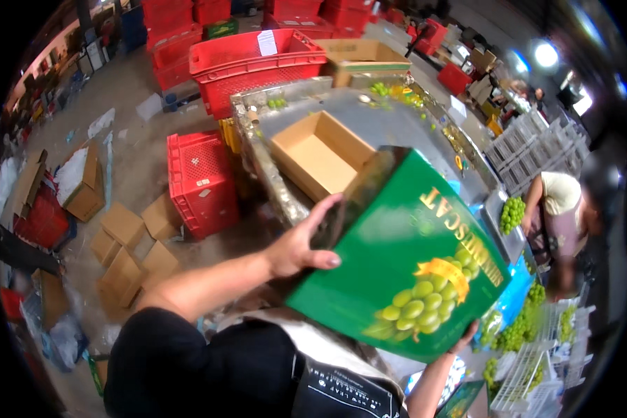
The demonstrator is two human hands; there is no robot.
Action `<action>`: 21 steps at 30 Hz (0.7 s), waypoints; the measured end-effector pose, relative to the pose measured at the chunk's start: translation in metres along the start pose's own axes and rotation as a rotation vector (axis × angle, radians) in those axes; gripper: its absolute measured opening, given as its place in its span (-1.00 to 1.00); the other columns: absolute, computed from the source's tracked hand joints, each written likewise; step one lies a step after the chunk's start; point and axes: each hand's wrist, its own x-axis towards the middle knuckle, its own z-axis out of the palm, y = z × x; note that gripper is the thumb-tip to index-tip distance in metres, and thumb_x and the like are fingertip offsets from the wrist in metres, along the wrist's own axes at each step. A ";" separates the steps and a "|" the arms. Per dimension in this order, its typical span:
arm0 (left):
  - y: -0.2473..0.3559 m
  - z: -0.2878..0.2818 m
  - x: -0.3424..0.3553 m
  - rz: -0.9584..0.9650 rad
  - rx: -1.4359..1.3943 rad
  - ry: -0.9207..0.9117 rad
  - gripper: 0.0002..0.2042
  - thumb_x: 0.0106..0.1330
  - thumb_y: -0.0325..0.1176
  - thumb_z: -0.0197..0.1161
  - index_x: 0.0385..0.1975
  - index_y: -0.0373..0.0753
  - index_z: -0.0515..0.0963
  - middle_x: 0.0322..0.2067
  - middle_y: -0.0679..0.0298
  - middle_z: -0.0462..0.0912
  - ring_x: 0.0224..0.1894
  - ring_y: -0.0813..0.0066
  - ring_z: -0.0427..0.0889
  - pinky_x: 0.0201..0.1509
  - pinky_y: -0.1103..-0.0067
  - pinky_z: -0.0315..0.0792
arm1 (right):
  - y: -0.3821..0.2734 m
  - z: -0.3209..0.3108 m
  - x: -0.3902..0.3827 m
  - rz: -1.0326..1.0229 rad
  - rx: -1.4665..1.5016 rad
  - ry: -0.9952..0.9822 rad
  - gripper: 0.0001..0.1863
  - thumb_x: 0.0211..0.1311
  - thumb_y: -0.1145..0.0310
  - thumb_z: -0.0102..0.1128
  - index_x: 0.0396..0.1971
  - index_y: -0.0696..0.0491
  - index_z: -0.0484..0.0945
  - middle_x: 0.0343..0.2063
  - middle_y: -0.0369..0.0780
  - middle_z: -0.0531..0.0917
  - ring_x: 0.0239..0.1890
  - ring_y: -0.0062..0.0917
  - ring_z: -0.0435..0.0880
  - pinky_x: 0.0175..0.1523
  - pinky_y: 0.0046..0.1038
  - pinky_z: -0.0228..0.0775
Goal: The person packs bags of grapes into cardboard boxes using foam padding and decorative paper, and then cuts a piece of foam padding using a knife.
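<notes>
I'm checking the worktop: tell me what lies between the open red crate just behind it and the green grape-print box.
In the head view, a few green grapes, then the open brown cardboard box, partly behind the green box.

1 round white lamp [545,53] glares beyond the far right corner of the metal table [383,125]. The middle is fairly bright, dimming to a black fisheye rim where straight lines bend. The green box [397,265] shows a soft sheen; the person [561,202] past the table's right edge looks blurred.
</notes>
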 end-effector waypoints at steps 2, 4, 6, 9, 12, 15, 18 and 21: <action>0.007 -0.027 -0.004 -0.011 -0.091 0.080 0.11 -0.18 -0.01 0.40 0.30 -0.39 -0.17 0.27 0.02 -0.02 0.36 0.27 -0.10 0.37 0.52 -0.24 | 0.011 0.020 0.029 -0.012 -0.047 0.000 -0.40 0.22 -0.04 -0.14 0.14 0.06 0.26 0.06 -0.13 0.41 0.05 -0.33 0.43 0.11 -0.25 0.34; 0.014 -0.067 -0.004 0.001 -0.039 0.130 0.09 -0.15 0.10 0.38 0.30 -0.34 -0.12 0.27 0.07 0.03 0.33 0.25 -0.01 0.37 0.44 -0.13 | 0.020 0.058 0.065 0.080 -0.060 -0.109 -0.42 0.22 -0.02 -0.14 0.14 0.04 0.27 0.05 -0.15 0.41 0.03 -0.34 0.45 0.08 -0.27 0.36; 0.020 -0.106 0.003 0.016 -0.065 0.217 0.00 -0.09 0.10 0.32 0.27 -0.36 -0.02 0.20 0.07 0.17 0.25 0.30 0.15 0.31 0.47 0.03 | 0.039 0.097 0.112 0.108 -0.123 -0.122 -0.43 0.22 -0.02 -0.13 0.13 0.03 0.28 0.00 -0.16 0.44 -0.01 -0.35 0.47 0.05 -0.29 0.38; 0.024 -0.199 0.006 -0.122 -0.161 0.341 -0.16 0.05 0.18 0.22 0.22 -0.29 0.15 0.03 0.18 0.38 0.04 0.43 0.40 0.06 0.50 0.36 | 0.097 0.173 0.203 0.194 -0.145 -0.057 -0.43 0.20 -0.04 -0.07 0.10 0.02 0.31 -0.10 -0.17 0.50 -0.07 -0.37 0.50 -0.01 -0.34 0.40; 0.030 -0.277 0.017 -0.028 -0.307 0.557 -0.26 0.14 0.22 0.11 0.15 -0.27 0.24 -0.07 0.23 0.43 -0.05 0.42 0.45 -0.04 0.50 0.43 | 0.155 0.282 0.290 0.442 -0.094 -0.229 -0.37 0.20 -0.09 -0.05 0.10 0.10 0.32 -0.06 -0.14 0.51 -0.09 -0.39 0.54 -0.01 -0.37 0.42; 0.045 -0.331 0.032 0.053 -0.278 0.676 -0.30 0.18 0.21 0.06 0.14 -0.24 0.26 -0.08 0.24 0.43 -0.06 0.40 0.45 -0.03 0.48 0.41 | 0.227 0.353 0.375 0.525 -0.165 -0.465 -0.34 0.21 -0.09 -0.05 0.13 0.13 0.29 0.02 -0.10 0.46 0.01 -0.38 0.48 0.10 -0.35 0.34; 0.040 -0.371 0.043 0.085 -0.175 0.751 -0.35 0.21 0.17 0.04 0.13 -0.23 0.26 -0.07 0.24 0.43 -0.06 0.40 0.45 -0.01 0.48 0.40 | 0.299 0.410 0.432 0.630 -0.090 -0.665 -0.36 0.25 -0.08 -0.10 0.13 0.15 0.28 0.00 -0.10 0.48 -0.01 -0.41 0.50 0.08 -0.40 0.36; 0.033 -0.398 0.055 0.130 -0.066 0.834 -0.40 0.25 0.12 0.02 0.13 -0.23 0.26 -0.06 0.24 0.43 -0.06 0.41 0.45 0.00 0.48 0.38 | 0.363 0.427 0.473 0.783 0.004 -0.663 -0.39 0.26 -0.07 -0.09 0.13 0.09 0.31 -0.04 -0.14 0.51 -0.05 -0.45 0.52 0.06 -0.44 0.38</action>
